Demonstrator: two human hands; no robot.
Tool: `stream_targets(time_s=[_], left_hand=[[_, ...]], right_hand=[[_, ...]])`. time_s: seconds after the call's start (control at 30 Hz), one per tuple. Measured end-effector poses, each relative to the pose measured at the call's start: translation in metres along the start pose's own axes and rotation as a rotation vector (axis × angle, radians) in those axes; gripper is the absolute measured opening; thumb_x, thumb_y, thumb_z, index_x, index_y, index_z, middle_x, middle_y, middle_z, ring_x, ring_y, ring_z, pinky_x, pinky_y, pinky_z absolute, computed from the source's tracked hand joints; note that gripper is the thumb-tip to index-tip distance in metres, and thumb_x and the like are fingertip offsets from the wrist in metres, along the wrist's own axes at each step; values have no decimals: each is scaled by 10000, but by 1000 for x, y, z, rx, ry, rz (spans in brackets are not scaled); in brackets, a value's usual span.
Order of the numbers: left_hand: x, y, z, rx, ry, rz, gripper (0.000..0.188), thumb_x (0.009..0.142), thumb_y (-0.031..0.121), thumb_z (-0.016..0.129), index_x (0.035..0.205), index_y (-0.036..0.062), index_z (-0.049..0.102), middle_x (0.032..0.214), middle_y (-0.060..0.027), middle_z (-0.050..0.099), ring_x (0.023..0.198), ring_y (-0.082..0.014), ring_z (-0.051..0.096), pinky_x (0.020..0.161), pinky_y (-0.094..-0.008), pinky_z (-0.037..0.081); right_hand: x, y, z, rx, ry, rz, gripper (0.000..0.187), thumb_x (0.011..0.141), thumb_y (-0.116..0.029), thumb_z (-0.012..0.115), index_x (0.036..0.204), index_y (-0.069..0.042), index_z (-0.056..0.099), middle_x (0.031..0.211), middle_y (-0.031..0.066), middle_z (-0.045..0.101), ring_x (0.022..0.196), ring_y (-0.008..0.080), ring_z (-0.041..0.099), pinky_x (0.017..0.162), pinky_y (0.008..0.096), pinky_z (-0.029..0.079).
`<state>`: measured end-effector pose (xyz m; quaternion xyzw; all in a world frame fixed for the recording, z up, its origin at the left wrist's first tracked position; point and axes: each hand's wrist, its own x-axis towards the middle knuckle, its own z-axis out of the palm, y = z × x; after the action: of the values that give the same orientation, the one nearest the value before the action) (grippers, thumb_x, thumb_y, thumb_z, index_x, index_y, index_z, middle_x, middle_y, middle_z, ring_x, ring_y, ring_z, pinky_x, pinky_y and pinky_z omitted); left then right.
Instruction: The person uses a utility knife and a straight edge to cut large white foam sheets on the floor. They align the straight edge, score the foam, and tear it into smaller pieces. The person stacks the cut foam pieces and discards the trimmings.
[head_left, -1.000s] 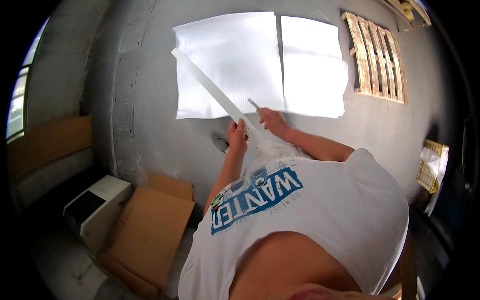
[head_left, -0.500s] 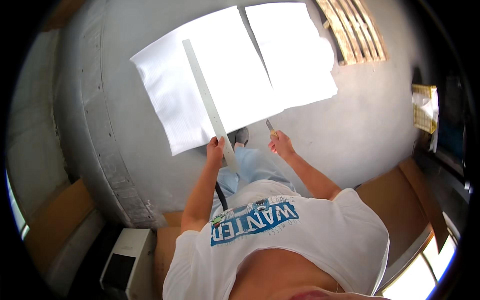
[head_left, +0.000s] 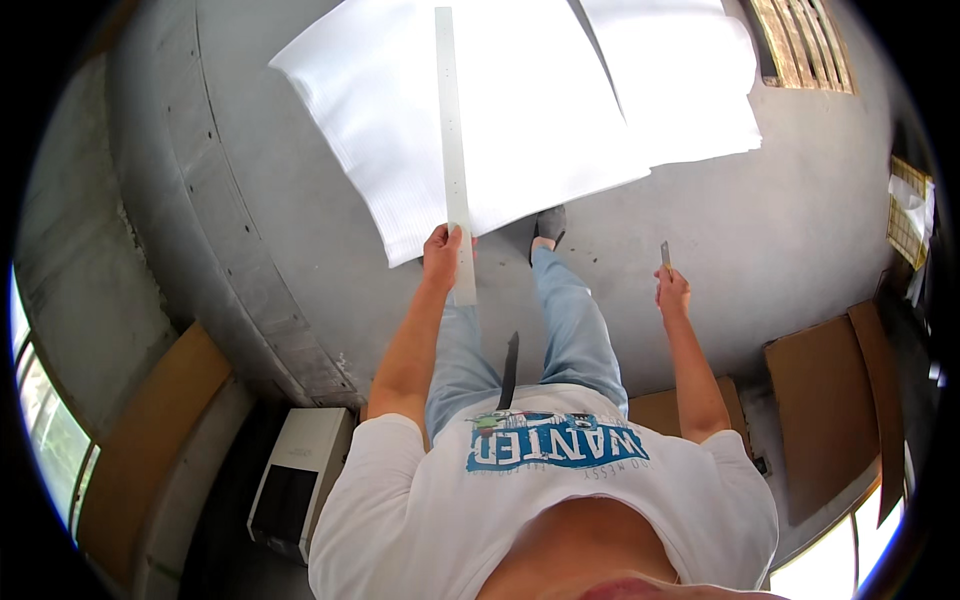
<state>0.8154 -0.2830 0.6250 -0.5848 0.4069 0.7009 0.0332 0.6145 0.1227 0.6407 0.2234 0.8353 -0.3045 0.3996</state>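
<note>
Knife (head_left: 666, 256) points forward from outstretched right hand (head_left: 674, 291)

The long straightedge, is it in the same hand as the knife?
No, the left hand holds the long straightedge, while the right hand holds the knife off to the side.
</note>
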Motion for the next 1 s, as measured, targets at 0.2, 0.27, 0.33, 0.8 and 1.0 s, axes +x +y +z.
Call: stream_targets(time_s=[0.2, 0.27, 0.33, 0.8, 1.0], left_hand=[[19, -22, -148, 368, 272, 127, 222, 986, 200, 489, 1043, -5, 553, 874, -124, 645, 724, -148, 651, 566, -299, 519], [18, -24, -192, 364, 370, 56, 276, 967, 261, 535, 1041, -5, 555, 877, -135, 647, 747, -184, 652, 599, -331, 514], [31, -34, -226, 474, 461, 106, 335, 937, 317, 589, 1035, -2, 555, 871, -140, 645, 776, -221, 647, 639, -366, 507], [221, -215, -405, 889, 797, 161, 437, 875, 367, 671, 1017, -29, 555, 951, -207, 625, 818, -346, 609, 750, -438, 498], [277, -269, -460, 993, 762, 13, 569, 905, 433, 616, 1091, -99, 546, 995, -251, 628, 860, -392, 626, 764, -474, 505]], right_hand=[[-57, -9, 47, -6, -11, 51, 193, 964, -232, 505, 917, -47, 537, 655, 69, 611, 450, 122, 551, 379, 263, 439], [-70, 1, 72, -9, -16, 68, 179, 964, -226, 504, 911, -57, 530, 704, 75, 628, 464, 122, 557, 383, 262, 443], [-76, 15, 88, -108, 7, 49, 163, 957, -219, 514, 911, -65, 537, 735, 73, 631, 481, 128, 558, 397, 266, 443], [92, 7, 128, -200, 286, 82, 282, 855, -319, 636, 775, -52, 682, 575, 19, 566, 469, 91, 531, 437, 267, 429], [237, 25, 98, -252, 601, -66, 334, 808, -388, 690, 833, -56, 697, 622, 44, 560, 475, 130, 480, 452, 309, 404]])
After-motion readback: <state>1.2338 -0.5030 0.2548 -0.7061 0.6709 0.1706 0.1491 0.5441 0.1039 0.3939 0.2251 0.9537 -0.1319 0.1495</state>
